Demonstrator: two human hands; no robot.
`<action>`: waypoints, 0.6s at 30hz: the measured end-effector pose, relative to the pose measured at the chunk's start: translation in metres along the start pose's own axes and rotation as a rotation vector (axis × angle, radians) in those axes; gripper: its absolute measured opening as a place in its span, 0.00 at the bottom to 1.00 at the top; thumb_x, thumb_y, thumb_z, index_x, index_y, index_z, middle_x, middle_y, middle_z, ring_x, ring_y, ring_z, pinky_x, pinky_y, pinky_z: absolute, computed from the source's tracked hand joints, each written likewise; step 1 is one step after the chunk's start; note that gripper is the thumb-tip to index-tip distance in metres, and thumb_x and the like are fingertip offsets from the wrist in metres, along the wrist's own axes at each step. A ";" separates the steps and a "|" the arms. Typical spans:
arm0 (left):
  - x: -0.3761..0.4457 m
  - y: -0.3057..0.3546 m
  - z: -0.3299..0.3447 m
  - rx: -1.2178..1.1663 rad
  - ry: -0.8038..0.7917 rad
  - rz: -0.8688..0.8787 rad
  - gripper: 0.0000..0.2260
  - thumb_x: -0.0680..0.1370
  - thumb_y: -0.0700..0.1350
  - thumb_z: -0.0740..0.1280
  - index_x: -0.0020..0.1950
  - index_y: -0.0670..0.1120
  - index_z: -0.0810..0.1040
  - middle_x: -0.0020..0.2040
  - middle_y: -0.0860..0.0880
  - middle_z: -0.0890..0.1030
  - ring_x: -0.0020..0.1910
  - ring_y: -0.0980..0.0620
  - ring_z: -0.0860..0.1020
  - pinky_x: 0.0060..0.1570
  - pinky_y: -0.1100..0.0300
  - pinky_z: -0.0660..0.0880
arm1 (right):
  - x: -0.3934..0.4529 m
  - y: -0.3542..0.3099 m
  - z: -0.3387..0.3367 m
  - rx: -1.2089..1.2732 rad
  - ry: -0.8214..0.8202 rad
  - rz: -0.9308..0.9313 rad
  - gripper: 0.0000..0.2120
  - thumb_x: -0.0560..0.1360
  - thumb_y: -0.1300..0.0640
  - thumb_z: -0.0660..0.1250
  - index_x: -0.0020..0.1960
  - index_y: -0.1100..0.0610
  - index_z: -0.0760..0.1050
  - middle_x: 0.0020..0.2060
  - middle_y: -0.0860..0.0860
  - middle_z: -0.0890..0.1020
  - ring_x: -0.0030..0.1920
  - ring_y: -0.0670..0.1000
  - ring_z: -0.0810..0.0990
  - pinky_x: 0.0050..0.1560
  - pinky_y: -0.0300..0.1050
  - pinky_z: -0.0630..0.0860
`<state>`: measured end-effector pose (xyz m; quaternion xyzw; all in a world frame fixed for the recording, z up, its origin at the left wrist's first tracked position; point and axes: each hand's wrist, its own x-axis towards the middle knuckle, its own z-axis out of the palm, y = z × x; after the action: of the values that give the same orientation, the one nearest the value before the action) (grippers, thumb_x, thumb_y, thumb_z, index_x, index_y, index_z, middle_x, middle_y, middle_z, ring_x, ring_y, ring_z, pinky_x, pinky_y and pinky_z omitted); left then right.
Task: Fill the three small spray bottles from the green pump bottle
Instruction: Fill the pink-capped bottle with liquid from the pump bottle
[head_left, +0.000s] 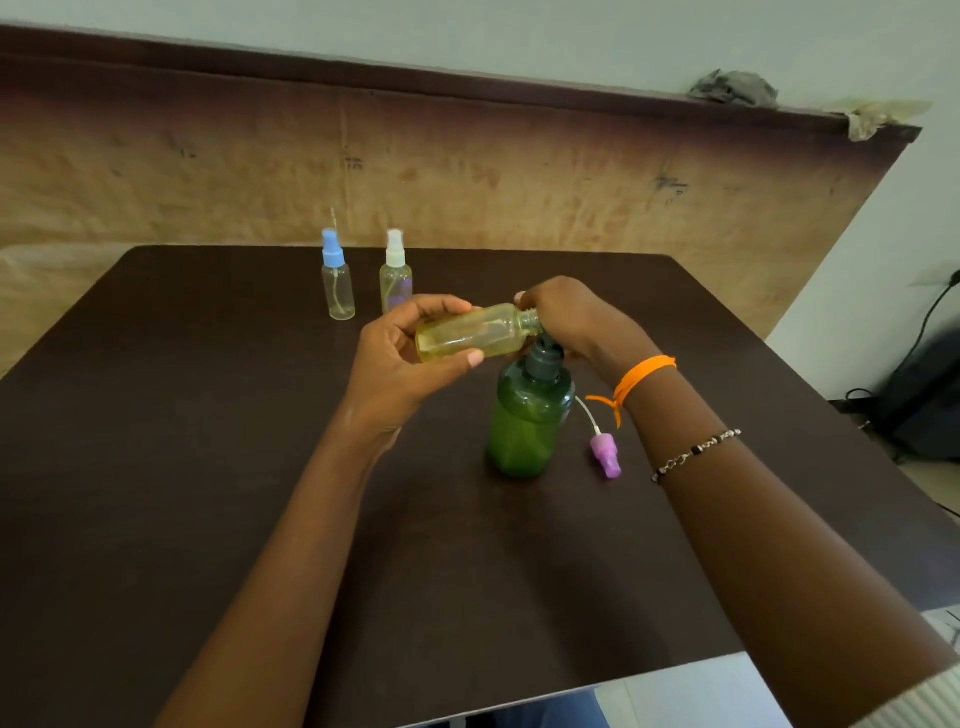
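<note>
Filling step: left hand (410, 358) grips the uncapped yellowish spray bottle (472, 332) sideways, neck at the green pump bottle (527, 415) spout; right hand (566, 322) curls over the pump head. Next: steady presses, neck aligned

left hand (405, 358): centre frame, fingers and thumb curled, gripping
right hand (571, 319): just right of it, knuckles up, fingers bent down
forearms: rising from the lower edge, converging
</note>
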<state>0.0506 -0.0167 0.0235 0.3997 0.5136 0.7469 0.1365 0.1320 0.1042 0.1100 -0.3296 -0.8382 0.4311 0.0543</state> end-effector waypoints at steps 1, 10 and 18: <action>0.000 0.000 0.000 -0.003 0.004 0.003 0.17 0.61 0.45 0.75 0.48 0.50 0.79 0.45 0.56 0.84 0.48 0.58 0.81 0.45 0.67 0.76 | -0.002 -0.002 0.000 0.034 0.009 0.012 0.16 0.80 0.64 0.54 0.65 0.69 0.69 0.43 0.58 0.77 0.32 0.47 0.72 0.19 0.28 0.67; 0.002 -0.002 -0.001 -0.022 0.016 -0.001 0.17 0.61 0.44 0.76 0.48 0.50 0.80 0.46 0.54 0.84 0.49 0.55 0.81 0.48 0.64 0.77 | 0.003 -0.004 -0.004 0.053 -0.006 0.019 0.14 0.81 0.65 0.51 0.58 0.65 0.74 0.30 0.52 0.72 0.29 0.47 0.69 0.25 0.36 0.67; 0.000 -0.001 -0.001 -0.023 0.018 -0.001 0.17 0.60 0.45 0.75 0.48 0.50 0.80 0.45 0.55 0.84 0.48 0.57 0.81 0.46 0.66 0.76 | 0.004 0.000 -0.003 0.076 0.050 -0.018 0.12 0.80 0.63 0.54 0.56 0.66 0.75 0.46 0.63 0.78 0.32 0.49 0.80 0.23 0.28 0.68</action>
<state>0.0499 -0.0166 0.0230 0.3912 0.5064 0.7562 0.1369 0.1295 0.1087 0.1106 -0.3303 -0.8226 0.4537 0.0917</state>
